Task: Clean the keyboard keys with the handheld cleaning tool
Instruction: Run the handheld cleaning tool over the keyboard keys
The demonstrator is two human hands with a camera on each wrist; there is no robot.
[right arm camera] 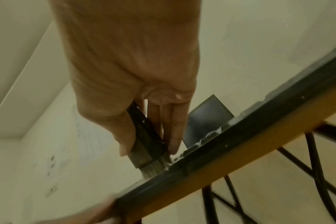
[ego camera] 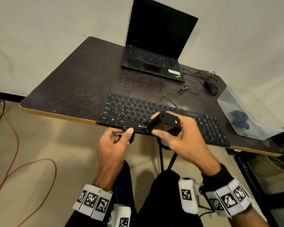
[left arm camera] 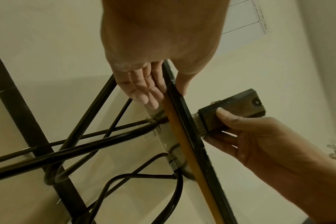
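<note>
A black keyboard (ego camera: 131, 110) lies along the front edge of the dark table (ego camera: 75, 82). My right hand (ego camera: 154, 125) grips a black handheld brush tool (ego camera: 164, 122) above the space bar. In the right wrist view its grey bristles (right arm camera: 152, 168) touch the keyboard's (right arm camera: 240, 136) front row. My left hand (ego camera: 126, 131) pinches the keyboard's front edge left of the tool, with the thumb on top. In the left wrist view its fingers (left arm camera: 144, 91) lie under the table edge, beside the keyboard (left arm camera: 186, 121), and the tool (left arm camera: 230, 112) is seen too.
An open black laptop (ego camera: 154, 59) stands at the back of the table. A mouse (ego camera: 211, 87) and tangled cables lie at the right. A clear plastic container (ego camera: 246, 115) with dark items sits at the right edge. Black table legs (left arm camera: 86, 136) cross underneath. An orange cord (ego camera: 15, 145) runs over the floor.
</note>
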